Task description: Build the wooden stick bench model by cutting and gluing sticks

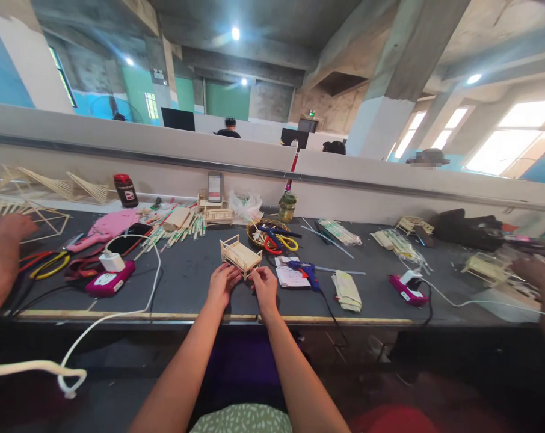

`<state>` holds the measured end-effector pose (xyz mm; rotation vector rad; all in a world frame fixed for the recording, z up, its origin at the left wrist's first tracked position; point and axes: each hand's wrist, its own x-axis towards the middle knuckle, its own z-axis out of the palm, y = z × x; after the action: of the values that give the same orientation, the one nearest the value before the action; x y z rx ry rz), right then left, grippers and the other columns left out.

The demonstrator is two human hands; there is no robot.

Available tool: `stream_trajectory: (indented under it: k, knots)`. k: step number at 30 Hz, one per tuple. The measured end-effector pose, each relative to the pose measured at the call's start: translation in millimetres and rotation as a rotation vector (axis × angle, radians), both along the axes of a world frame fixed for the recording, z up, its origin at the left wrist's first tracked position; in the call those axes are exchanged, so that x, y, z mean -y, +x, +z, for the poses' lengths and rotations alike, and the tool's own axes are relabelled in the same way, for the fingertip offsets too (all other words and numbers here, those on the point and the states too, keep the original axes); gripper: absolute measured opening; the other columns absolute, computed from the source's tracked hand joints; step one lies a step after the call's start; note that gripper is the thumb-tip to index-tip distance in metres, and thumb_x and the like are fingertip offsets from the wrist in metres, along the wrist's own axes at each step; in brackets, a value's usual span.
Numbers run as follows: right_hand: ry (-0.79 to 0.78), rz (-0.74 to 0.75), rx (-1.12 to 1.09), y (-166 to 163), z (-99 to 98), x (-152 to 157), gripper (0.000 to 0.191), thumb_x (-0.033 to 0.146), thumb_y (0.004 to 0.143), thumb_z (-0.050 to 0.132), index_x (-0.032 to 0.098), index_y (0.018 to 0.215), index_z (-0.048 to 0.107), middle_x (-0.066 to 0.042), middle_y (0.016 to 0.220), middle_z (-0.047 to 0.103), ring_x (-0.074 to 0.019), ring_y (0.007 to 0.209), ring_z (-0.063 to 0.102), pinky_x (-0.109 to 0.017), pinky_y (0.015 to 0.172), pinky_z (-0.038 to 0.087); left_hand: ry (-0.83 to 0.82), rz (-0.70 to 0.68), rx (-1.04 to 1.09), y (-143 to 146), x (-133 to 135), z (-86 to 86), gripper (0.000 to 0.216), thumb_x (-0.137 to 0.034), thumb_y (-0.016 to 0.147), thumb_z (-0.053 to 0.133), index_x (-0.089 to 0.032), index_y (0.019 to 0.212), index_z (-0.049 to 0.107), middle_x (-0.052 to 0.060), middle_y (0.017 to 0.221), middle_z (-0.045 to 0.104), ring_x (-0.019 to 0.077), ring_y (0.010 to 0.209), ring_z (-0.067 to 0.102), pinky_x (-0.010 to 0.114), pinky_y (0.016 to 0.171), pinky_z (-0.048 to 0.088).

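Observation:
A small bed-like model [240, 255] of pale wooden sticks, with raised ends and low rails, is between my hands above the dark bench. My left hand [224, 281] is closed on its near left corner, fingers along the side. At the near right corner post, my right hand [264, 285] pinches the model with thumb and fingers. Just right of it lie a blue hot glue gun [306, 270] and a written paper [287, 276]. Behind stands a basket [254, 233] of wood bits, with yellow-handled scissors [288, 243] across its edge.
A folded cloth [346, 291] lies at right. Purple power strips [110, 278] with white cables sit on both sides. Loose sticks [182, 225], a phone [215, 187] and a glass jar [287, 207] stand toward the partition. Other people's hands [2, 258] work at both far sides.

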<state>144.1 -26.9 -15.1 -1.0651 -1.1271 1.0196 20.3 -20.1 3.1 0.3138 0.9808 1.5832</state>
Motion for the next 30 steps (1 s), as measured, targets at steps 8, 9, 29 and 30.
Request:
stream_trajectory:
  k: [8,9,29,30]
  knots:
    - [0.131,-0.031,0.053,12.7,28.9,5.1,0.026,0.044,0.079,0.058,0.018,0.080,0.058,0.001,0.071,0.060,-0.0130,0.062,0.055,-0.024,0.058,0.046,-0.005,-0.119,0.100,18.6,7.1,19.9,0.022,-0.001,0.071,0.071,-0.013,0.084,0.058,0.006,0.076,0.072,0.0161,0.064,0.070,0.028,0.065,0.059]
    - [0.152,-0.041,0.079,15.2,33.2,5.3,0.026,0.043,0.080,0.057,0.018,0.080,0.059,0.001,0.072,0.060,-0.0132,0.064,0.055,-0.024,0.061,0.047,0.013,-0.134,0.108,22.0,9.3,22.2,0.022,-0.001,0.071,0.071,-0.014,0.083,0.058,0.007,0.077,0.073,0.0165,0.066,0.071,0.029,0.067,0.060]
    - [0.116,-0.113,0.433,34.1,42.6,-24.9,0.020,0.036,0.075,0.053,0.019,0.073,0.065,-0.002,0.074,0.067,-0.0178,0.076,0.060,-0.027,0.071,0.046,0.083,-0.233,-0.062,48.3,40.7,28.2,0.039,-0.015,0.066,0.076,-0.018,0.100,0.058,0.009,0.094,0.073,0.0208,0.077,0.071,0.033,0.065,0.057]
    - [0.118,-0.113,0.448,34.0,43.4,-26.0,0.020,0.036,0.075,0.053,0.019,0.073,0.065,-0.001,0.072,0.067,-0.0176,0.074,0.059,-0.027,0.070,0.046,0.084,-0.265,-0.156,45.5,41.5,26.9,0.037,-0.020,0.067,0.075,-0.017,0.100,0.060,0.009,0.089,0.073,0.0203,0.072,0.069,0.032,0.061,0.055]
